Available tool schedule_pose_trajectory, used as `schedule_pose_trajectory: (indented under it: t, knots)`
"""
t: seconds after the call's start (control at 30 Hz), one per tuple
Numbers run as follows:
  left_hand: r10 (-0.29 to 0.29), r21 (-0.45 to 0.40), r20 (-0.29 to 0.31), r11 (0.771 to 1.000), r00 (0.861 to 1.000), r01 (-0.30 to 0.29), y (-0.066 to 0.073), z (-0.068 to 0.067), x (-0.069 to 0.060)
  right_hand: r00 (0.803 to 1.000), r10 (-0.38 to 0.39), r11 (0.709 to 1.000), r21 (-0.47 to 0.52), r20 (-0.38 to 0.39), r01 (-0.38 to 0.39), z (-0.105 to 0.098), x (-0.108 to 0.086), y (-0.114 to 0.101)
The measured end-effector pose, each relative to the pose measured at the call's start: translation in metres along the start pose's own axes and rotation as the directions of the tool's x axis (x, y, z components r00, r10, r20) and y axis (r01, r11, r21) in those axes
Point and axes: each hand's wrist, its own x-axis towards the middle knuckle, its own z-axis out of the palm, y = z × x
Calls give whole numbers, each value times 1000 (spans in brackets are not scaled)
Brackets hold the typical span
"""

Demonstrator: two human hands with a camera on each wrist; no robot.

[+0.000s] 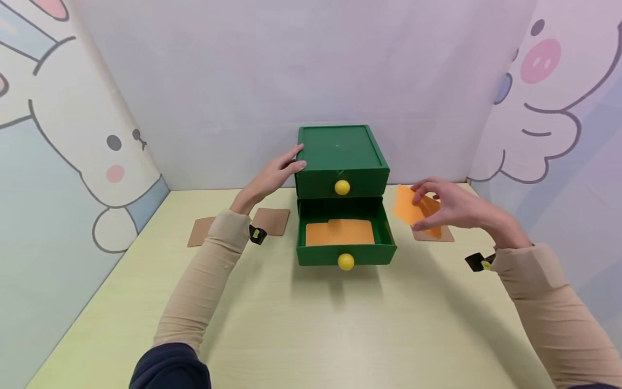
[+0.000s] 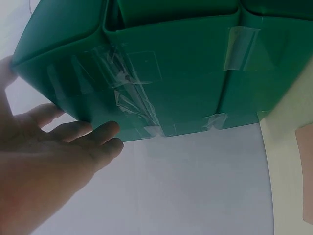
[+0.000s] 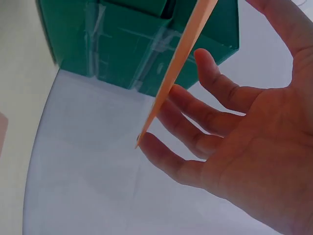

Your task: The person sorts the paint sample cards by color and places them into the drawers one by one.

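Observation:
A green two-drawer box has its lower drawer pulled out, with orange cards lying inside. My left hand rests against the box's upper left side, its fingers extended; the left wrist view shows this hand along the green side wall. To the right of the box, my right hand holds an orange card between thumb and curved fingers, above the table. Seen edge-on in the right wrist view, the card touches the fingers of the right hand.
Two brown squares lie left of the box on the pale table. Another brown square is partly hidden beneath the held card. Yellow knobs stick out from both drawers. Behind stands a pale wall.

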Motion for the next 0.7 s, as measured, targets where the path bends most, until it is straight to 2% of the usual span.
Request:
schedule_pose_trajectory:
  t: [0.23, 0.47, 0.7]
  knots:
    - [0, -5, 2, 1000, 1000, 0, 1, 0, 0, 993, -116, 991, 62, 18, 115, 5, 2, -21]
    - [6, -15, 4, 1000, 1000, -6, 0, -1, 0, 975, -214, 974, 92, 60, 209, 12, 13, -36]
    - [3, -21, 3, 1000, 1000, -3, 0, -1, -1, 961, -260, 964, 86, 90, 253, 21, 27, -52]
